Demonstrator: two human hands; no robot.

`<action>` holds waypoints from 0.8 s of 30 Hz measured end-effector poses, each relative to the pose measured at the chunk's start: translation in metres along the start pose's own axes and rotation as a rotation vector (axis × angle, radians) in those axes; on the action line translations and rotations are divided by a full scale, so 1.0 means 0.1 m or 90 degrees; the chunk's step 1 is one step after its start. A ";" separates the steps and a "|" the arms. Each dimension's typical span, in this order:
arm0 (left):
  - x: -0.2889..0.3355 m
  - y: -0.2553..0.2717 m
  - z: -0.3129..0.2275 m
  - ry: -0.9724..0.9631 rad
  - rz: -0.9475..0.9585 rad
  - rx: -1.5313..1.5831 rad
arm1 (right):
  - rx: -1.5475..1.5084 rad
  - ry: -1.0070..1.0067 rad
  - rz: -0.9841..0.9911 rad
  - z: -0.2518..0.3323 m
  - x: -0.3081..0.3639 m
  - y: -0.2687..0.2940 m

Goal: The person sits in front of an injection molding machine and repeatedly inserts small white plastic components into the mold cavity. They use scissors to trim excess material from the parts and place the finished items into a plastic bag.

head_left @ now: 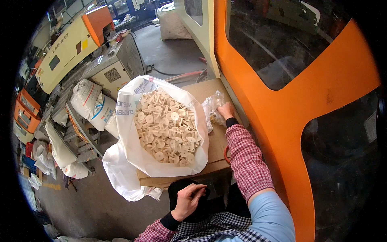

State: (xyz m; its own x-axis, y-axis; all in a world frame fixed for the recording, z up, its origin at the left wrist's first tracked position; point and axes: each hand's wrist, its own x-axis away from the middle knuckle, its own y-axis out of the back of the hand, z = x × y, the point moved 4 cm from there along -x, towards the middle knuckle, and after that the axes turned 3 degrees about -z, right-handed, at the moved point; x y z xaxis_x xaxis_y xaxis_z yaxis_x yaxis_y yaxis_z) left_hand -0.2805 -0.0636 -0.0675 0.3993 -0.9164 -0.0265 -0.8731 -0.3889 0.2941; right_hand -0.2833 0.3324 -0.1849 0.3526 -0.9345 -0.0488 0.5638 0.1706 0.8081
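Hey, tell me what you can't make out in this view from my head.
All in the head view:
Right hand: crumpled clear plastic obscures its grip.
Left hand: curled fingers hide the palm and anything in it.
Pale pieces: the top layer hides how deep they fill the white sack.
Red loop: the right sleeve hides its remainder.

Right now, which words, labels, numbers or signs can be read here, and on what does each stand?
Wording is left uncopied; printing stands on:
Open sack: large blue-grey letters, creased.
Cream machine: dark characters along its side.
Grey cabinet: yellow sign; dark plate, too small to read.
Smaller sacks: print too small to read.
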 end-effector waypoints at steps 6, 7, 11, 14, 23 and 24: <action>-0.09 0.06 -0.09 -0.045 -0.027 0.009 | -0.187 -0.014 -0.264 -0.35 0.04 -0.02; -0.11 0.07 -0.14 -0.042 -0.035 0.016 | -0.369 -0.005 -0.215 -0.36 0.07 0.00; -0.19 0.12 -0.25 -0.095 -0.125 -0.043 | -0.443 0.067 -0.234 0.23 0.74 0.73; -0.27 0.16 -0.28 -0.147 -0.193 -0.027 | -0.568 0.203 -0.261 0.55 1.24 1.21; -0.09 0.42 -0.96 -0.251 0.002 0.148 | -0.752 0.196 0.037 0.30 3.03 1.01; 0.00 0.44 -1.02 -0.256 0.053 0.197 | -0.777 0.237 0.050 0.88 3.23 1.47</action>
State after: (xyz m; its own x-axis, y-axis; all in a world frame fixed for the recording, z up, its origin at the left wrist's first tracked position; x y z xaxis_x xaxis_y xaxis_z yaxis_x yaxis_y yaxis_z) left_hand -0.2905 -0.0717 0.0431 0.2387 -0.8857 -0.3982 -0.9637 -0.2666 0.0153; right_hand -0.1518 0.0286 -0.0302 0.4914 -0.7993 -0.3460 0.7795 0.5808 -0.2345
